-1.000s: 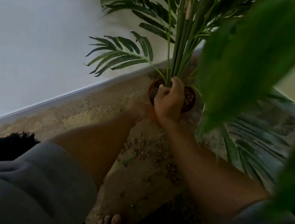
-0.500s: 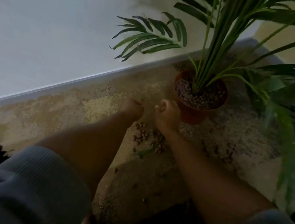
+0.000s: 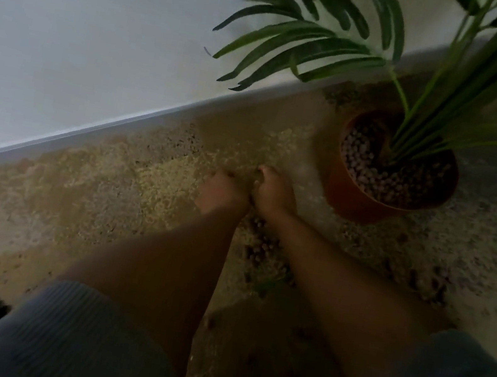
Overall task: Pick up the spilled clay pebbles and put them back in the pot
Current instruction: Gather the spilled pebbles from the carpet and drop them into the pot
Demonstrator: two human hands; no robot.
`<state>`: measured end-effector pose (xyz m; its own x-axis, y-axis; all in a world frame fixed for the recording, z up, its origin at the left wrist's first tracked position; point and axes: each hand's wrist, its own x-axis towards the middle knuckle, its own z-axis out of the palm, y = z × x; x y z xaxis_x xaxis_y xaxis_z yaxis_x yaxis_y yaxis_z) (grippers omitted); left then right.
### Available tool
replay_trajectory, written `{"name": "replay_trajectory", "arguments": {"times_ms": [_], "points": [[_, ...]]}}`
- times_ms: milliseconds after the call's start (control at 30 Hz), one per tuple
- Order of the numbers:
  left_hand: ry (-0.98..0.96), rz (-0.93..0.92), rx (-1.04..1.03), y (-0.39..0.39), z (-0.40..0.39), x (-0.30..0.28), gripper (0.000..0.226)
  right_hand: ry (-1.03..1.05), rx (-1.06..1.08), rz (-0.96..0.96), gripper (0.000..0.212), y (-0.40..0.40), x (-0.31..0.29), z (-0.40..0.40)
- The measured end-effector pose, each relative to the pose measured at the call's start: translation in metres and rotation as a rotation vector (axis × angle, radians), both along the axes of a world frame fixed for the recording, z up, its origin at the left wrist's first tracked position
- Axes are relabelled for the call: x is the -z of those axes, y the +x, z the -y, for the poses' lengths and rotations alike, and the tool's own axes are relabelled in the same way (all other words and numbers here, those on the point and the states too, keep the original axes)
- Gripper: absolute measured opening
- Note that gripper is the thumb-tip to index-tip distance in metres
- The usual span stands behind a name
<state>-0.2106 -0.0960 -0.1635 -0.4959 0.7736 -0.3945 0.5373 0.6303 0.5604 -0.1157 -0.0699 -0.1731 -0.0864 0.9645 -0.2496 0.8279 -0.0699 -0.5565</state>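
Our left hand (image 3: 223, 189) and right hand (image 3: 273, 192), grips unreadable, hover beyond the spilled pebbles (image 3: 260, 247); the pot (image 3: 358, 201) sits just right, nearer the right hand.

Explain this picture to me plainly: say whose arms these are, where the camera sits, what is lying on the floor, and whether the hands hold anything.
There is no machine here. A person wears a camera on the head, so you look down along their own bare forearms. The left hand and right hand are low over the carpet, close together, fingers curled. The dim, blurry picture does not show whether they hold anything. To the right stands an orange pot with a palm plant, its top covered in clay pebbles. Spilled pebbles lie on the carpet between the forearms, with more further right. A white wall runs behind.
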Motion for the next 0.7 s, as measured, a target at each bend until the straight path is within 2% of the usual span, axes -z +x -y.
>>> {"name": "replay_trajectory", "arguments": {"times_ms": [67,133,233,333,433,567,700], "points": [[-0.093,-0.186,-0.021,-0.003,0.0,0.009,0.05,-0.021,-0.091,0.074,0.051,-0.008,0.008,-0.015],[-0.159,-0.244,-0.045,-0.006,0.003,0.015,0.053,-0.05,-0.205,0.166,0.053,-0.013,0.014,-0.026],[-0.176,-0.216,0.002,-0.013,0.01,0.022,0.042,0.005,-0.297,0.261,0.047,-0.015,0.018,-0.032],[-0.105,-0.182,0.063,-0.023,0.02,0.029,0.037,0.147,-0.356,0.293,0.035,-0.01,0.021,-0.025],[-0.026,-0.189,0.143,-0.03,0.029,0.034,0.032,0.239,-0.421,0.292,0.038,-0.003,0.025,-0.01],[0.036,-0.177,0.234,-0.033,0.048,0.034,0.031,0.264,-0.432,0.252,0.032,0.003,0.03,0.012],[0.003,-0.157,0.34,-0.036,0.067,0.03,0.028,0.236,-0.478,0.255,0.031,0.013,0.03,0.039]]}}
